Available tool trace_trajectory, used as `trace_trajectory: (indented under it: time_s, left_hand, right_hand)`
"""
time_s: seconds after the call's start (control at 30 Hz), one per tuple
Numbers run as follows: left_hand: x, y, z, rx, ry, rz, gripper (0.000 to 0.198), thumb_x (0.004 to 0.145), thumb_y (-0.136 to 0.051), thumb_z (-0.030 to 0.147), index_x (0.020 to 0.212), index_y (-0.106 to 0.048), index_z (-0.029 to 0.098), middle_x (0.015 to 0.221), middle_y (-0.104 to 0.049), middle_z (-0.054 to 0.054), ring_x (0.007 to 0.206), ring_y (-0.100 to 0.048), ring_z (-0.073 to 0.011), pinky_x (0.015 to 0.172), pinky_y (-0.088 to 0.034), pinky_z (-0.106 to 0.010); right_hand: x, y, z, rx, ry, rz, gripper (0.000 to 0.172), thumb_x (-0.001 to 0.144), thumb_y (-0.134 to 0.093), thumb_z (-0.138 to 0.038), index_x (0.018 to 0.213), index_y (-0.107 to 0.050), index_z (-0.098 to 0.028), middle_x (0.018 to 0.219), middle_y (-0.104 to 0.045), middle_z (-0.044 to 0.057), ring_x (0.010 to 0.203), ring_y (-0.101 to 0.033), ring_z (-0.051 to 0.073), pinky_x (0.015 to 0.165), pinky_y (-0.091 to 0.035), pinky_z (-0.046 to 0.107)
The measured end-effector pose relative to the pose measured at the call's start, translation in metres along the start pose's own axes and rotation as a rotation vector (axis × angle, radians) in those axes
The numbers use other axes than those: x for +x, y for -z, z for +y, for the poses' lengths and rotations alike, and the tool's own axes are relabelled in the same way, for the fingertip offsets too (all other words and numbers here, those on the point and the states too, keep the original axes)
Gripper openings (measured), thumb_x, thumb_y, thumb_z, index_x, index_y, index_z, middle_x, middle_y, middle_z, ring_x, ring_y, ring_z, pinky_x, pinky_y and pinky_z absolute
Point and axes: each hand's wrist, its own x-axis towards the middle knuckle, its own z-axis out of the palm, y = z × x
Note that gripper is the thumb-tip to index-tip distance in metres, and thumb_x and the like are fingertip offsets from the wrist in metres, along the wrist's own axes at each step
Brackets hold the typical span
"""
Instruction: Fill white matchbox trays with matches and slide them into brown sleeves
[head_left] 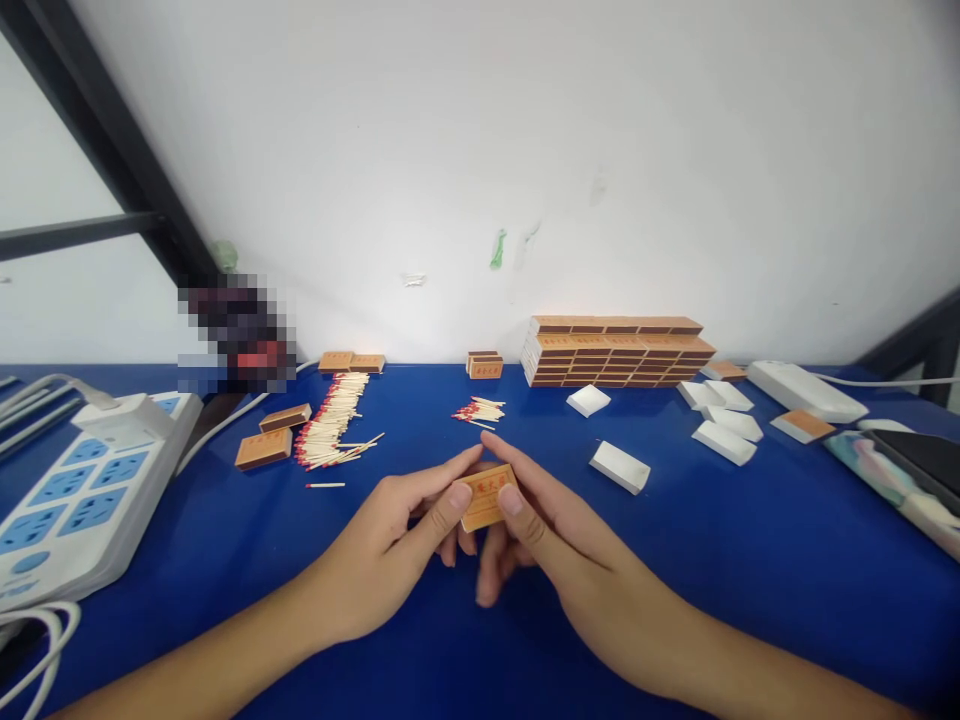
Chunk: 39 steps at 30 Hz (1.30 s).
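Orange box [486, 498] gripped between left hand [405, 535] and right hand [574, 550], over the blue table [420, 680]. Thumbs [458, 496] on its labelled face near opposite ends, forefingertips close together past its far edge, other fingers lower down. Beyond the box, small match pile [481, 410]; left of the box, longer match row [334, 420]; right, white trays [621, 467] and stack [619, 352].

With our bare left hand [411, 535] and right hand [566, 540] we hold a small orange cardboard matchbox [486, 497]. Along the glossy blue table's [409, 400] back edge stand stacked orange-and-brown matchboxes [619, 352]; nearer its left edge lie red-tipped wooden matches [334, 420].
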Motion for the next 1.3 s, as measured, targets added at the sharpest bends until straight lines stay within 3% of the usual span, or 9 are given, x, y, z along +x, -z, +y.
trace_trajectory:
  time_s: [0.17, 0.37, 0.47, 0.6, 0.7, 0.87, 1.0, 1.1, 1.3]
  left_hand:
    - [0.001, 0.004, -0.002, -0.077, 0.017, -0.101, 0.073, 0.105, -0.054, 0.058, 0.167, -0.036, 0.024, 0.083, -0.069, -0.002, 0.067, -0.061, -0.0138, 0.068, -0.053, -0.029]
    - [0.005, 0.009, -0.004, -0.175, 0.041, -0.107, 0.079, 0.097, -0.064, 0.064, 0.162, -0.046, 0.024, 0.099, -0.076, -0.008, 0.075, -0.066, -0.0173, 0.071, -0.055, -0.031]
    - [0.006, 0.009, -0.002, -0.231, -0.002, -0.132, 0.073, 0.093, -0.072, 0.060, 0.154, -0.055, 0.024, 0.108, -0.077, -0.010, 0.093, -0.071, -0.0212, 0.081, -0.056, -0.032]
    - [0.007, 0.008, -0.001, -0.298, 0.024, -0.250, 0.069, 0.092, -0.072, 0.062, 0.143, -0.063, 0.017, 0.096, -0.077, -0.010, 0.088, -0.073, -0.0220, 0.073, -0.057, -0.030]
    - [0.010, 0.010, -0.001, -0.291, 0.080, -0.158, 0.067, 0.095, -0.070, 0.061, 0.142, -0.062, 0.014, 0.091, -0.078, -0.011, 0.079, -0.075, -0.0208, 0.069, -0.058, -0.030]
    - [0.017, 0.020, -0.007, -0.175, 0.106, 0.029, 0.048, 0.094, -0.074, 0.054, 0.119, -0.072, 0.013, 0.097, -0.079, -0.012, 0.069, -0.070, -0.0147, 0.062, -0.055, -0.026]
    - [0.016, 0.026, -0.011, -0.110, 0.127, 0.013, 0.043, 0.095, -0.072, 0.054, 0.114, -0.075, 0.015, 0.086, -0.076, -0.007, 0.065, -0.066, -0.0124, 0.060, -0.053, -0.024]
    - [0.015, 0.026, -0.010, -0.079, 0.156, -0.015, 0.042, 0.097, -0.069, 0.055, 0.113, -0.076, 0.017, 0.085, -0.076, -0.006, 0.068, -0.067, -0.0125, 0.064, -0.053, -0.024]
    - [0.014, 0.026, -0.008, -0.061, 0.201, -0.018, 0.045, 0.094, -0.070, 0.058, 0.111, -0.077, 0.017, 0.083, -0.075, -0.006, 0.068, -0.066, -0.0136, 0.065, -0.053, -0.026]
  right_hand:
    - [-0.006, 0.002, -0.003, -0.047, -0.072, -0.117, 0.087, 0.107, -0.044, -0.064, 0.172, 0.004, -0.032, 0.102, -0.068, 0.004, 0.074, -0.067, 0.015, 0.081, -0.060, 0.040]
    - [-0.010, 0.004, 0.001, -0.151, -0.129, -0.199, 0.106, 0.104, -0.046, -0.069, 0.167, 0.028, -0.026, 0.090, -0.067, 0.002, 0.077, -0.066, 0.018, 0.085, -0.058, 0.044]
    - [-0.007, 0.010, 0.006, -0.370, -0.060, -0.178, 0.111, 0.098, -0.066, -0.059, 0.171, 0.013, -0.030, 0.098, -0.070, 0.004, 0.083, -0.067, 0.021, 0.080, -0.058, 0.041]
    - [0.006, 0.023, 0.007, -0.679, 0.229, -0.172, 0.064, 0.106, -0.055, -0.034, 0.165, -0.032, -0.030, 0.103, -0.076, 0.005, 0.084, -0.070, 0.019, 0.081, -0.056, 0.037]
    - [0.015, 0.034, 0.000, -0.880, 0.398, -0.109, 0.047, 0.106, -0.051, -0.028, 0.154, -0.048, -0.027, 0.116, -0.076, 0.008, 0.096, -0.074, 0.022, 0.086, -0.057, 0.037]
    - [0.025, 0.073, -0.023, -1.221, 0.479, 0.070, 0.039, 0.108, -0.049, -0.033, 0.146, -0.056, -0.025, 0.130, -0.068, 0.014, 0.103, -0.073, 0.026, 0.087, -0.059, 0.041]
    - [0.038, 0.128, -0.035, -1.351, 0.493, 0.421, 0.040, 0.108, -0.047, -0.045, 0.140, -0.057, -0.022, 0.126, -0.069, 0.017, 0.113, -0.071, 0.033, 0.090, -0.058, 0.047]
    - [0.043, 0.159, -0.036, -1.355, 0.406, 0.529, 0.040, 0.109, -0.043, -0.048, 0.135, -0.056, -0.021, 0.129, -0.071, 0.018, 0.116, -0.071, 0.036, 0.091, -0.058, 0.049]
    - [0.052, 0.156, -0.045, -1.399, 0.392, 0.544, 0.042, 0.111, -0.032, -0.048, 0.136, -0.054, -0.021, 0.127, -0.070, 0.017, 0.112, -0.071, 0.034, 0.086, -0.059, 0.046]
